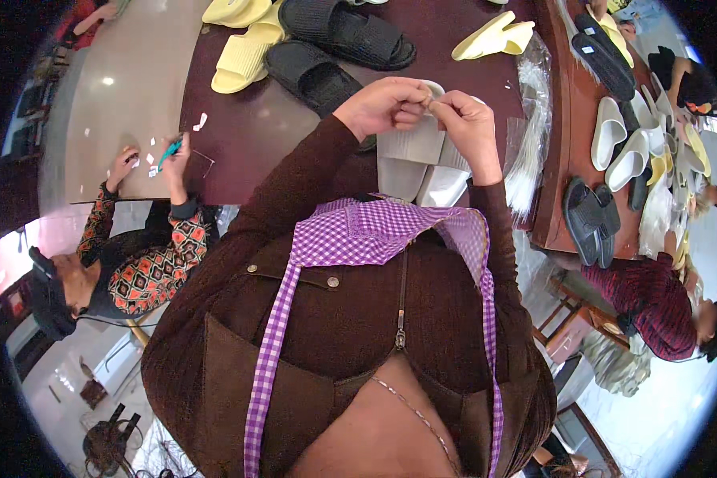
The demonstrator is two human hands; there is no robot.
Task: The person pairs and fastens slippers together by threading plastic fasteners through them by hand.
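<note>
My left hand (384,107) and my right hand (468,131) meet above the table, fingers pinched together tip to tip. Whatever lies between the fingertips is too small to make out. Right below them lies a pair of off-white slide sandals (410,147), partly covered by my hands. Black slides (315,76) lie just beyond my left hand, with yellow slides (247,56) to their left. Beyond my right hand is another yellow pair (494,37). A clear plastic bag of thin white strands (527,151) lies to the right of my right hand.
The dark red table (239,119) adjoins a paler table (135,95) at left, where a co-worker's hands (175,155) hold a teal tool near white paper scraps. On the right table are black slides (589,219) and several white ones (628,159); another co-worker (653,307) sits there.
</note>
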